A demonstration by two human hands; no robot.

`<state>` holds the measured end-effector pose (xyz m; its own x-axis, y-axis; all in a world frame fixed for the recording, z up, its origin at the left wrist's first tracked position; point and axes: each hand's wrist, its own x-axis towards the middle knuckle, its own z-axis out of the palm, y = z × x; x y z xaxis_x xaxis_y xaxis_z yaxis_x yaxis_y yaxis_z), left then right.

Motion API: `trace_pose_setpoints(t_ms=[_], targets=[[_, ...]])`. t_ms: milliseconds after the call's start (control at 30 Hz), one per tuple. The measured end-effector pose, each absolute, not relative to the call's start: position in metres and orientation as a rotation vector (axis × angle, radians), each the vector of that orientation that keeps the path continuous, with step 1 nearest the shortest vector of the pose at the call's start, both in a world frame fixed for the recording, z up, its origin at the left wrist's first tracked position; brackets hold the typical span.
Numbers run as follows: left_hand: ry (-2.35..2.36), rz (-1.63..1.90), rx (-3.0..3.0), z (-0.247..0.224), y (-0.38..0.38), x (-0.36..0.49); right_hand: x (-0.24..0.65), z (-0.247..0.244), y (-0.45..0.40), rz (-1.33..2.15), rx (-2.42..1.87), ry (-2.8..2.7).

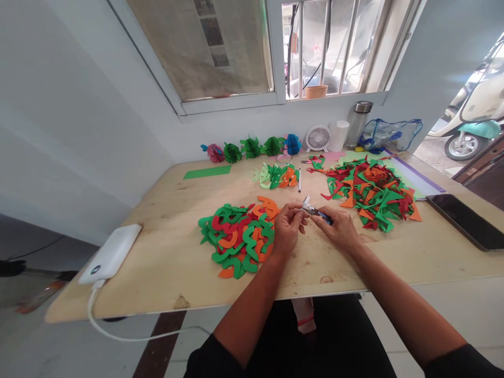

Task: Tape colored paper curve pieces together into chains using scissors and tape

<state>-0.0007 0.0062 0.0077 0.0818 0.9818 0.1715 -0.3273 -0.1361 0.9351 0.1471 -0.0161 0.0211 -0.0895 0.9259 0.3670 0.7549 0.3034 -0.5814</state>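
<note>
My left hand (287, 227) and my right hand (339, 230) meet above the plywood table (169, 262). Between them is a small blue-handled pair of scissors (317, 212), held mainly by my right hand. My left fingertips pinch a pale paper scrap (306, 201) against its blades, though the fingers hide part of the grip. Just left of my left hand lies a heap of green, red and orange cut paper shapes (238, 239). A looser pile of similar paper pieces (372, 191) lies to the right.
Folded paper balls (252, 148) line the back edge, with a small paper cluster (275, 176) and a white marker (299, 181) before them. A white power bank (110, 253) sits at the left edge, a dark tablet (466, 221) at the right. A fan (317, 138), steel flask (358, 125) and clear bag (389, 134) stand behind.
</note>
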Motion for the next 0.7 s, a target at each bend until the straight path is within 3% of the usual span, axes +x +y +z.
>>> trace_pose_setpoints(t_ms=[700], targets=[[0.793, 1.382, 1.204, -0.004, 0.010, 0.000, 0.146, 0.015, -0.016, 0.076, -1.544, -1.848]])
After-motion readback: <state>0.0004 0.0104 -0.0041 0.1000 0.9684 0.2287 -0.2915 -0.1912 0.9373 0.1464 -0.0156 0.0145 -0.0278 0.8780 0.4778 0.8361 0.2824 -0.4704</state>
